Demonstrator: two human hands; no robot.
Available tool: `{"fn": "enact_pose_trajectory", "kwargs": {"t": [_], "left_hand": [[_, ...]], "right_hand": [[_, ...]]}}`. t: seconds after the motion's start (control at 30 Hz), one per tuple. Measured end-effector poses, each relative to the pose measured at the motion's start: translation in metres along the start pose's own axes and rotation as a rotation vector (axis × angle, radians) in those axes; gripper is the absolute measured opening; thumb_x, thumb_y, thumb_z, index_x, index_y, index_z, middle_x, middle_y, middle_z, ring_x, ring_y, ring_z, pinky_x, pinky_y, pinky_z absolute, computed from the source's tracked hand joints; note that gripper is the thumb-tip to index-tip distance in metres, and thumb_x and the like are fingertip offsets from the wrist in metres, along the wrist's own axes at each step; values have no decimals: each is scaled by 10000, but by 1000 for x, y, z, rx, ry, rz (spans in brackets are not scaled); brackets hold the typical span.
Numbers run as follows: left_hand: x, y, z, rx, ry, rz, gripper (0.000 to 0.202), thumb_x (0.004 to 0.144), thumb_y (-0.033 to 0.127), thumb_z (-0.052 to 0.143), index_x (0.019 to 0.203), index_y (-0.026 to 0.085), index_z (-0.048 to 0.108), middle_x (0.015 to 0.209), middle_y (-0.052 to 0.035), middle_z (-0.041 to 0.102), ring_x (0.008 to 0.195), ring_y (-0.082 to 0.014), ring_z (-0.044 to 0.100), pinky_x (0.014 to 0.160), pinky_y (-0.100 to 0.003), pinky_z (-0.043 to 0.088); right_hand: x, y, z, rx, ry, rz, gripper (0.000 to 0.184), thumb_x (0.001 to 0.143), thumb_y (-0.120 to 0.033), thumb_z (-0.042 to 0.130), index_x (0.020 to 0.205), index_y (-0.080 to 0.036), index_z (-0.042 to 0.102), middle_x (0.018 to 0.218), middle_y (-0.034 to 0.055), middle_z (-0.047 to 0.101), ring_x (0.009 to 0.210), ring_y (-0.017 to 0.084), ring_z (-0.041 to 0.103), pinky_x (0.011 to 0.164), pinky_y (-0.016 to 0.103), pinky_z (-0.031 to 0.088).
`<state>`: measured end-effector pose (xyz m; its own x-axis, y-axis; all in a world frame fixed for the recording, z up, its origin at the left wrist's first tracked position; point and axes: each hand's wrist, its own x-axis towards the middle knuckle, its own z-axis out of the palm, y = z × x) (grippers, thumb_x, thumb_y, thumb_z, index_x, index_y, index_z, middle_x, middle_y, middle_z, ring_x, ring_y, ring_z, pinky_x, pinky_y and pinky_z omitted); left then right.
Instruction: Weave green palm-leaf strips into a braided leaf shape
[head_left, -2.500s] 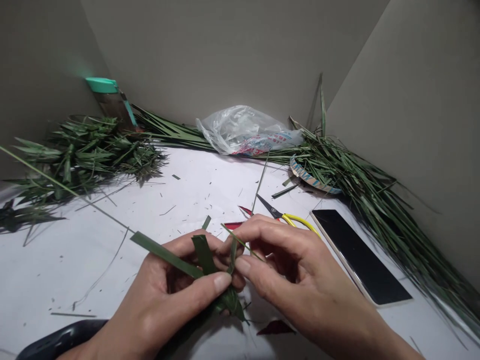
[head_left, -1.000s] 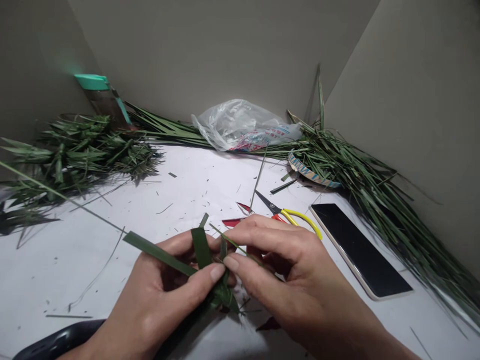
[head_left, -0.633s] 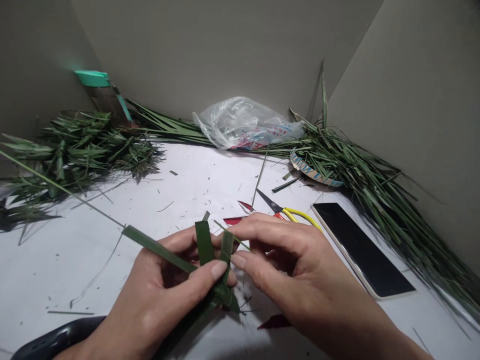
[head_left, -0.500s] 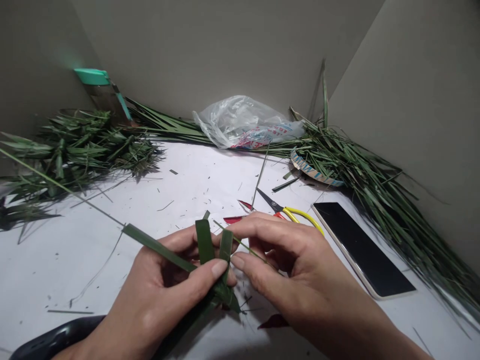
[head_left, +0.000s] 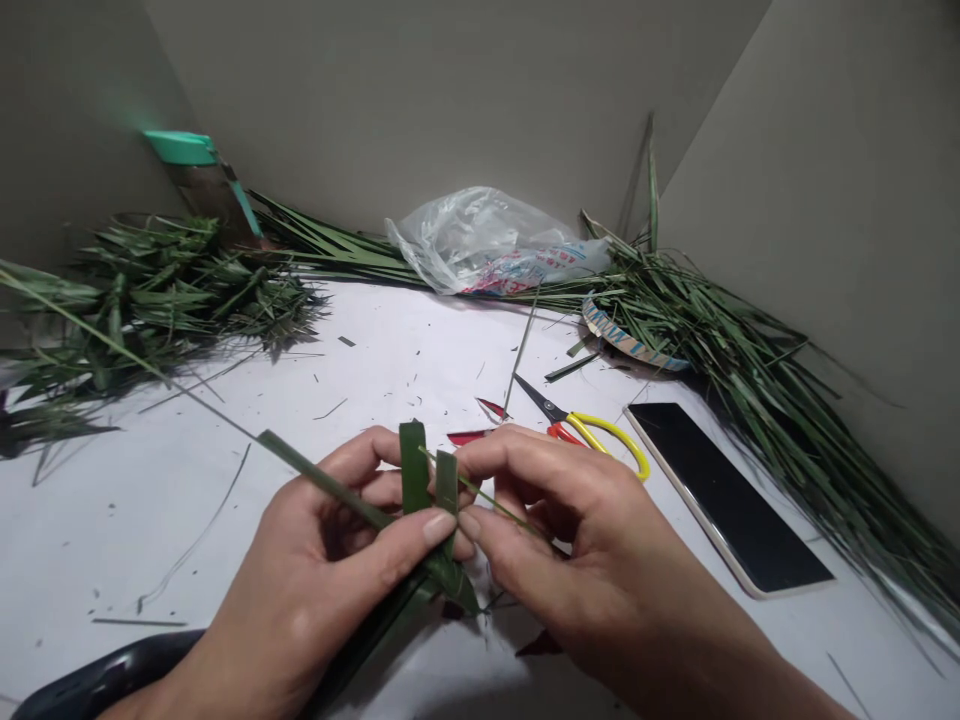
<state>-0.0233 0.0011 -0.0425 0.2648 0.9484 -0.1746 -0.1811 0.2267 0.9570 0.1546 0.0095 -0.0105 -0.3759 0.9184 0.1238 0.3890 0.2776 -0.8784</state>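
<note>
Both hands work over a white table (head_left: 390, 370) on a folded green leaf strip (head_left: 414, 478). My left hand (head_left: 330, 580) pinches the fold between thumb and fingers; two short strip ends stand up above the thumb. One long end runs up and left past the hand to a thin stalk. My right hand (head_left: 570, 540) grips a narrower strip end (head_left: 447, 482) right beside the left thumb, fingertips almost touching. A thin green rib crosses the right fingers.
Yellow-handled scissors (head_left: 592, 432) lie just behind my right hand, a dark phone (head_left: 727, 495) to their right. Piles of cut leaves (head_left: 157, 290) sit at left, long leaves (head_left: 757, 390) along the right wall. Plastic bag (head_left: 487, 245), teal-lidded bottle (head_left: 206, 180), tape roll (head_left: 626, 340) at back.
The upright strip ends have risen slightly and the narrow one has been pulled straighter beside the wide one. Both hands stay pinched on the fold; the view shifted a little.
</note>
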Motion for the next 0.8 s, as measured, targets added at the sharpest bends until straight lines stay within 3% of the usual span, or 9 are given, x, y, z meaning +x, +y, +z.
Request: {"fn": "enact_pose_trajectory", "kwargs": {"t": [0.13,0.3,0.6,0.8], "left_hand": [[-1,1,-2,36,-23,-44,178,828,339,750,875,225,622,764,3,754,687,-166,694,621,-206,540],[1,2,-1,18,-28,-44,180,825,344,754,859,230,619,750,25,757,682,-150,699,617,-185,535],[2,0,-3,26,-26,-32,169,823,350,753,818,230,634,736,19,752,641,-137,674,585,-169,514],[1,1,-2,-34,-24,-42,120,829,270,752,874,244,644,792,25,775,697,-154,714,632,-178,546]], "right_hand": [[0,-2,0,76,-54,115,260,825,-83,561,984,-235,700,741,-52,612,553,74,471,488,191,375],[4,-6,-1,222,-55,212,224,829,-109,564,907,-243,725,561,-76,485,488,71,435,429,172,333],[4,-7,-4,261,-51,238,241,809,-88,588,877,-257,746,605,-67,531,528,73,476,446,169,362],[1,-7,-5,298,-35,191,288,814,-44,589,825,-281,752,572,-95,447,510,44,435,451,138,363]]}}
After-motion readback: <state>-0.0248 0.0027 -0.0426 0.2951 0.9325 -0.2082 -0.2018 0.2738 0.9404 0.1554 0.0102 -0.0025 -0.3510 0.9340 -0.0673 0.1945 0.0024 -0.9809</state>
